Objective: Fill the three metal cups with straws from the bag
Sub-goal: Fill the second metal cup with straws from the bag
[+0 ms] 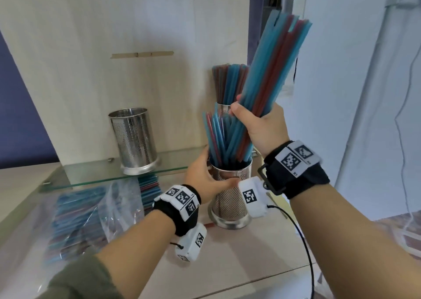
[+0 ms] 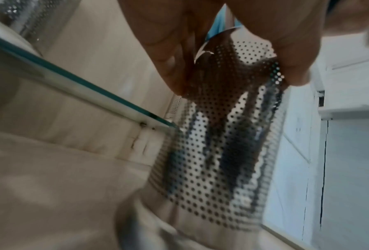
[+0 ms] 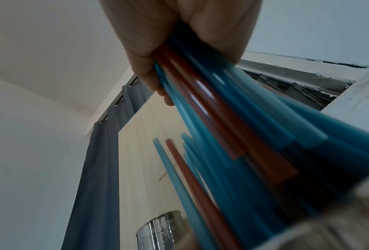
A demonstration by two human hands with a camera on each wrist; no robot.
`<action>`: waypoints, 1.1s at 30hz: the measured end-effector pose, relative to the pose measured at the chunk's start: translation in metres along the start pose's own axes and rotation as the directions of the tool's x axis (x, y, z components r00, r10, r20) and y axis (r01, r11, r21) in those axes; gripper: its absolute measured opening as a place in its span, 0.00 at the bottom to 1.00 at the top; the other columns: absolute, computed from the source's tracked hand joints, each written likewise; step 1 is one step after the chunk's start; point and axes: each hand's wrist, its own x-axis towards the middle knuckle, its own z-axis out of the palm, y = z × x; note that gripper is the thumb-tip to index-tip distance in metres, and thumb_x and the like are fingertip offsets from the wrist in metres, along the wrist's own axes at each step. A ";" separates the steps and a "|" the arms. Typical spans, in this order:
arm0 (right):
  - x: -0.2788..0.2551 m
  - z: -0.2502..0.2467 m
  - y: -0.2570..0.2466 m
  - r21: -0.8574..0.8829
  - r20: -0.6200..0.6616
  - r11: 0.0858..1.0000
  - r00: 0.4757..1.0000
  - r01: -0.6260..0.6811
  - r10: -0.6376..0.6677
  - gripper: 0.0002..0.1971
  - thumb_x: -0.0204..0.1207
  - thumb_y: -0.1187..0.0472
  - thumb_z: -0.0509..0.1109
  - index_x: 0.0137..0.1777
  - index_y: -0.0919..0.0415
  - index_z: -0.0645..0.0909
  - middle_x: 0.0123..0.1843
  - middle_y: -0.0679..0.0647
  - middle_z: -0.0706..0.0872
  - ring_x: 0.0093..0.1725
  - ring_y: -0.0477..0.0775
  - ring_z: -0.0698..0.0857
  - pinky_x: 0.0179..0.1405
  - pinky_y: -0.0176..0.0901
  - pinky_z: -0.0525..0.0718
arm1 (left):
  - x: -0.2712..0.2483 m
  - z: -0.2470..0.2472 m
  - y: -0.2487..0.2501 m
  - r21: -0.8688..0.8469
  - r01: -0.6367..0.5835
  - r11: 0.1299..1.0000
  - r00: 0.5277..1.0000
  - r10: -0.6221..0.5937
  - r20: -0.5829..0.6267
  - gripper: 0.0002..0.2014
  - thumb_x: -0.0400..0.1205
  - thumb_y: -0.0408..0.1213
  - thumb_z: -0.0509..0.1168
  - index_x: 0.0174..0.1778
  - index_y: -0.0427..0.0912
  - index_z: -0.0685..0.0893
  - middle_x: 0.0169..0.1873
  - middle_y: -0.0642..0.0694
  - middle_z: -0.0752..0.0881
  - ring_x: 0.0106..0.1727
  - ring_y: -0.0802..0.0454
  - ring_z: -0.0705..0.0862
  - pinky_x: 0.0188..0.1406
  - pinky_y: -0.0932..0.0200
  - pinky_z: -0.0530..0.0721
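My left hand (image 1: 206,178) grips the near perforated metal cup (image 1: 230,201) around its upper wall; the same cup (image 2: 217,152) fills the left wrist view under my fingers (image 2: 164,55). My right hand (image 1: 257,125) grips a bundle of blue and red straws (image 1: 271,70) whose lower ends sit in that cup among looser straws (image 1: 218,137). The bundle (image 3: 232,118) shows in the right wrist view. An empty cup (image 1: 133,139) stands on the glass shelf (image 1: 91,175). A third cup (image 1: 222,107), full of straws (image 1: 227,82), stands behind my right hand. The clear bag of straws (image 1: 79,221) lies at the left.
A pale wooden panel (image 1: 114,70) rises behind the shelf. A black cable (image 1: 305,248) runs from my right wrist across the light tabletop (image 1: 239,253). A white wall (image 1: 353,93) with a hanging cord stands at the right.
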 end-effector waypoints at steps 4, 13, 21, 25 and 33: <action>-0.011 0.007 0.015 -0.076 0.027 0.997 1.000 -0.003 0.005 0.09 0.75 0.63 0.76 0.54 0.63 0.86 0.46 0.51 0.91 0.48 0.46 0.91 0.51 0.38 0.87 | -0.016 0.018 -0.004 -0.018 -0.020 1.000 0.987 0.017 -0.161 0.50 0.59 0.61 0.80 0.76 0.63 0.64 0.62 0.66 0.82 0.63 0.67 0.81 0.64 0.57 0.82; -0.021 0.016 0.041 -0.256 0.057 0.965 0.996 -0.057 0.074 0.18 0.71 0.50 0.76 0.58 0.57 0.86 0.47 0.49 0.92 0.48 0.47 0.91 0.51 0.53 0.90 | -0.024 0.017 0.004 0.089 0.008 0.996 0.987 0.007 -0.163 0.56 0.61 0.60 0.79 0.81 0.62 0.53 0.63 0.61 0.83 0.63 0.60 0.82 0.63 0.53 0.83; -0.035 0.023 0.041 -0.138 0.018 0.990 1.000 -0.001 0.004 0.29 0.75 0.56 0.76 0.72 0.55 0.68 0.64 0.50 0.84 0.59 0.40 0.86 0.62 0.46 0.86 | -0.026 0.011 0.004 0.097 0.041 0.994 0.990 -0.027 -0.139 0.55 0.63 0.58 0.80 0.81 0.61 0.54 0.64 0.60 0.82 0.64 0.59 0.82 0.65 0.54 0.82; -0.039 0.023 0.045 -0.093 0.047 0.993 0.996 0.077 -0.073 0.35 0.76 0.54 0.75 0.77 0.47 0.57 0.70 0.58 0.79 0.63 0.47 0.85 0.62 0.47 0.85 | -0.026 0.011 0.004 0.087 0.064 0.994 0.989 -0.052 -0.137 0.54 0.62 0.56 0.81 0.80 0.59 0.56 0.63 0.58 0.82 0.63 0.58 0.82 0.64 0.51 0.83; -0.045 0.034 0.049 -0.223 0.114 0.936 0.961 0.273 -0.253 0.45 0.78 0.57 0.72 0.81 0.49 0.40 0.71 0.55 0.71 0.73 0.50 0.73 0.75 0.43 0.73 | -0.026 0.010 0.011 0.243 0.083 0.966 0.992 -0.056 -0.117 0.54 0.68 0.47 0.79 0.84 0.54 0.49 0.65 0.48 0.82 0.61 0.46 0.83 0.56 0.54 0.79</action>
